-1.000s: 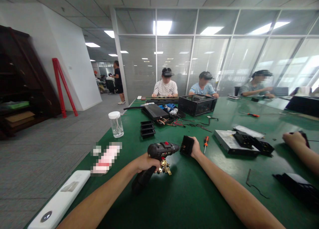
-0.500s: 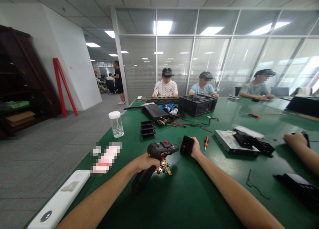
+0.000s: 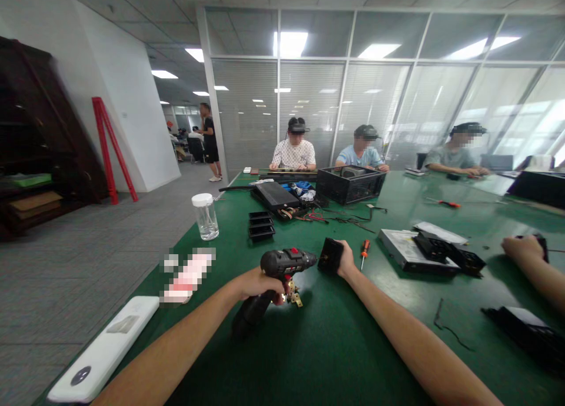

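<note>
On my left, a clear round jar with a white lid (image 3: pixel 205 218) stands near the edge of the green table (image 3: pixel 344 353). A bump from my arm could knock it off. My left hand (image 3: pixel 263 283) is wrapped around the handle of a black and red power drill (image 3: pixel 285 262). Little shiny gold metal bits (image 3: pixel 296 299) lie by it on the table, so a low swing of the drill could scatter them. My right hand (image 3: pixel 346 259) holds a black boxy piece (image 3: pixel 329 255) right at the drill's nose; I can't tell if they touch. If my hold is loose, the piece could spin or the drill could slip. I can't see all my fingers, and one behind the piece could get hurt. Just right, an orange and black screwdriver with a thin shaft (image 3: pixel 365 249) could roll if my wrist hits it.
</note>
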The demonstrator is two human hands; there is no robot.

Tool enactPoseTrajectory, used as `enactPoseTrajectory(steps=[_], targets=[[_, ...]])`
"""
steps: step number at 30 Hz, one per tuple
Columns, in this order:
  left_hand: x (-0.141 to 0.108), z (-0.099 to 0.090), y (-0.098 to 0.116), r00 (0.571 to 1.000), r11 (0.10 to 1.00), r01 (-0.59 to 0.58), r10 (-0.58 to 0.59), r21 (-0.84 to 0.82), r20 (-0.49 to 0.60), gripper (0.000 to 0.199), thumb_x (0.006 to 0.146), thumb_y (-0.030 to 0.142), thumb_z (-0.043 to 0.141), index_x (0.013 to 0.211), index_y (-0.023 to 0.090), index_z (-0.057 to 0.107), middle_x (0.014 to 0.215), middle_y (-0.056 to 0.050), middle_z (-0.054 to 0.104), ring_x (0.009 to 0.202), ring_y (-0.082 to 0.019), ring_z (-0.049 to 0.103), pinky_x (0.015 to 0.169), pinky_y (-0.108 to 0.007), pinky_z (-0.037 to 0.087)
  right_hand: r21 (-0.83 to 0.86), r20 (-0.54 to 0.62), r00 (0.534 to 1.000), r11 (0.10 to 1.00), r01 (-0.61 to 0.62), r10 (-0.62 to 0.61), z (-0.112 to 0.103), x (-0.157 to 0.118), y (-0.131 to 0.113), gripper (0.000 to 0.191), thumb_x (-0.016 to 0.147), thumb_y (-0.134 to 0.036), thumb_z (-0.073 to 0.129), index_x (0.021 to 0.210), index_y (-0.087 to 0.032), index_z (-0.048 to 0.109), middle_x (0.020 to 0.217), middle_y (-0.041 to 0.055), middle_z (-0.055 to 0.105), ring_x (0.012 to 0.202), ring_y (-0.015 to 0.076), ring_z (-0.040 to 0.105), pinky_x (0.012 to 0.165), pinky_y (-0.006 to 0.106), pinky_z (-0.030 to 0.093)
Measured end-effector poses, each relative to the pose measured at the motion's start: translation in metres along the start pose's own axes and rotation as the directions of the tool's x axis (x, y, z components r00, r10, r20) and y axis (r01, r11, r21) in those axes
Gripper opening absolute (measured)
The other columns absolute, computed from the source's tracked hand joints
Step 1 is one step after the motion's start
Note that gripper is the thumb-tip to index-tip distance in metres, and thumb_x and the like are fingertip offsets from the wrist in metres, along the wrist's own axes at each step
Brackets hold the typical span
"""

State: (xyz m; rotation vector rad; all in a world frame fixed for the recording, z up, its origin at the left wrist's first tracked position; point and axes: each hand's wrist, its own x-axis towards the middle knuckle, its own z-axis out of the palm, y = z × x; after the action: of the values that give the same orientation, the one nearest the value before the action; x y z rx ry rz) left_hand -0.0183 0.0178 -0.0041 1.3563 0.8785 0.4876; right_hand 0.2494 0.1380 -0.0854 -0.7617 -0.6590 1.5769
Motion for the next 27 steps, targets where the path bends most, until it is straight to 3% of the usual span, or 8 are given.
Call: enactPoseTrajectory(steps=[3,8,12,15,22,27], targets=[[-0.0018,0.0000,0.0023,1.000,1.000,0.004,-0.004,0.012,0.009,0.020,0.058,0.017,0.062,0.076,0.010,0.066,0.072,-0.006,0.066,0.071,-0.019,0.061,0.072,-0.033,0.046,0.012,-0.039,0.999,0.999,-0.033,0.033,0.0017,-0.0005,-0.0011,0.019,0.070,-0.037,0.048,0.062,-0.020,0.049,0.047,-0.0003,0.051,0.041,0.0161,0.050,0.041,0.029,0.042],[-0.0024,-0.0058,0.0007,0.982,0.982,-0.137,0.151,0.128,-0.110,0.035,0.056,0.018,0.069,0.091,0.013,0.065,0.084,-0.004,0.066,0.086,-0.022,0.059,0.082,-0.036,0.045,0.013,-0.062,0.997,0.999,-0.033,0.034,0.0052,-0.0035,-0.0027,0.020,0.070,-0.038,0.048,0.061,-0.020,0.049,0.045,-0.0009,0.051,0.039,0.0152,0.048,0.038,0.028,0.040],[-0.0010,-0.0094,-0.0005,0.931,0.922,-0.287,0.332,0.260,-0.151,0.050,0.058,0.023,0.073,0.106,0.013,0.060,0.097,-0.005,0.064,0.096,-0.024,0.055,0.090,-0.039,0.041,0.011,-0.054,0.998,1.000,-0.022,0.023,0.0068,-0.0061,-0.0036,0.019,0.070,-0.038,0.048,0.062,-0.021,0.049,0.045,-0.0009,0.051,0.038,0.0155,0.048,0.038,0.029,0.040],[0.0013,-0.0083,-0.0002,0.886,0.882,-0.402,0.442,0.247,-0.137,0.069,0.057,0.023,0.076,0.121,0.015,0.050,0.111,-0.007,0.060,0.105,-0.024,0.051,0.097,-0.040,0.036,0.012,-0.053,0.998,1.000,-0.019,0.020,0.0071,-0.0070,-0.0042,0.019,0.070,-0.039,0.047,0.062,-0.021,0.049,0.045,-0.0008,0.052,0.039,0.0159,0.049,0.038,0.029,0.040],[0.0030,-0.0015,-0.0003,0.919,0.924,-0.381,0.374,-0.036,-0.128,0.078,0.063,0.022,0.074,0.131,0.020,0.035,0.105,-0.008,0.061,0.087,-0.020,0.062,0.088,-0.042,0.043,0.020,-0.063,0.997,0.999,-0.049,0.050,0.0075,-0.0069,-0.0049,0.021,0.069,-0.039,0.046,0.060,-0.021,0.047,0.045,-0.0003,0.052,0.038,0.0160,0.048,0.038,0.030,0.040],[0.0030,-0.0024,-0.0026,0.933,0.937,-0.348,0.342,-0.039,-0.111,0.087,0.061,0.018,0.075,0.135,0.021,0.028,0.095,-0.006,0.063,0.084,-0.019,0.061,0.082,-0.038,0.044,0.019,-0.053,0.998,1.000,-0.023,0.024,0.0064,-0.0054,-0.0045,0.019,0.069,-0.038,0.046,0.060,-0.021,0.047,0.045,-0.0009,0.051,0.038,0.0155,0.048,0.039,0.029,0.040]])
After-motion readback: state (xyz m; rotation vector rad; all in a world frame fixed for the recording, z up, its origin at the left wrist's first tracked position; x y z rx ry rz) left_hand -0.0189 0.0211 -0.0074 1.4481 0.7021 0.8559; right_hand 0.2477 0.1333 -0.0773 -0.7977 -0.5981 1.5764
